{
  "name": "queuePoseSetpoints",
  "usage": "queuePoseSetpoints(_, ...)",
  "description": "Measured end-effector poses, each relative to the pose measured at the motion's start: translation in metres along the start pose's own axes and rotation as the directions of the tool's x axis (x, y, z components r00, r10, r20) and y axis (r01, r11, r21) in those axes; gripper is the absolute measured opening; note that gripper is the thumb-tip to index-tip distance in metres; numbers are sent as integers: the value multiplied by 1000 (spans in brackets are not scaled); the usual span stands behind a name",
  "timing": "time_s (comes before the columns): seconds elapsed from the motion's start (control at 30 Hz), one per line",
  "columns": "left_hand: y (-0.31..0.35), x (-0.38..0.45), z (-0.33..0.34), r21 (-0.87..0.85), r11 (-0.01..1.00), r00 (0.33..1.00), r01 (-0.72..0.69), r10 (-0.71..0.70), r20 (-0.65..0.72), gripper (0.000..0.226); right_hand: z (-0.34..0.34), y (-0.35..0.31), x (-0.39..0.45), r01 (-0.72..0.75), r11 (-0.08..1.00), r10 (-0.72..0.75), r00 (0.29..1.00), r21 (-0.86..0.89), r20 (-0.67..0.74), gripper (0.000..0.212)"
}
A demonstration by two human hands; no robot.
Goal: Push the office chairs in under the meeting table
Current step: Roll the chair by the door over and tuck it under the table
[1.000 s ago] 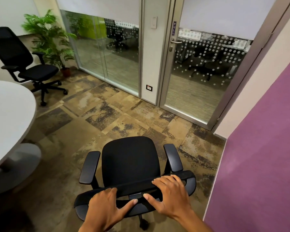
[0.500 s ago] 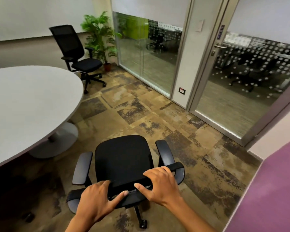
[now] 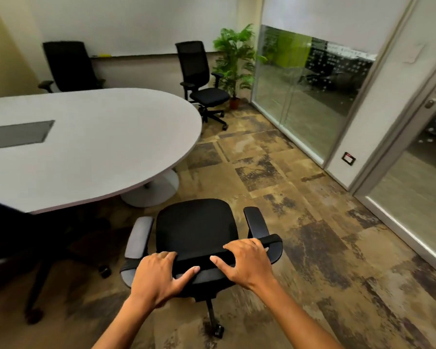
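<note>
Swung toward the table (image 3: 91, 147), the chair (image 3: 196, 230) stays gripped by left hand (image 3: 159, 278) and right hand (image 3: 247, 265).

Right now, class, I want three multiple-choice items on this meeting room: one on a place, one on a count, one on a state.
1. Where is the potted plant?
A. on the table
B. in the corner by the glass wall
C. under the table

2. How many office chairs can be seen, at least in part?
A. two
B. four
C. six

3. What are the hands doing?
A. both grip the near chair's backrest
B. one holds a cup
C. both hang free

Key: 1 B, it stands beside the glass wall. 2 B, four dark chairs show. 3 A, left hand and right hand clasp the backrest.
</note>
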State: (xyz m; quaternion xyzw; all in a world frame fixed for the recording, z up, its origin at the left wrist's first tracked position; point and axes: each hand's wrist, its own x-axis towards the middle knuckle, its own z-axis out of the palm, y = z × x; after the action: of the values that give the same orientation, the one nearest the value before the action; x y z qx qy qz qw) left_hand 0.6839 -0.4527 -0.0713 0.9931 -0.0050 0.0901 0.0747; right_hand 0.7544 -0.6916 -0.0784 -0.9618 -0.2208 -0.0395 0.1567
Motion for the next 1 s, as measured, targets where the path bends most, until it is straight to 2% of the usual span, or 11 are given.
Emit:
queuePoseSetpoints(0.33,-62,-20,-20,77,980,983,184,-183,-24,76,27,-58,48,210,978,-210,977,0,20,80)
queuePoseSetpoints(0.63,-78,1,-17,54,967,969,248,-246,-31,86,35,-62,98,271,963,-271,962,9,15,83)
queuePoseSetpoints(1.0,-125,35,-19,67,951,954,300,-299,-35,88,47,-87,153,330,944,-329,944,-2,6,72)
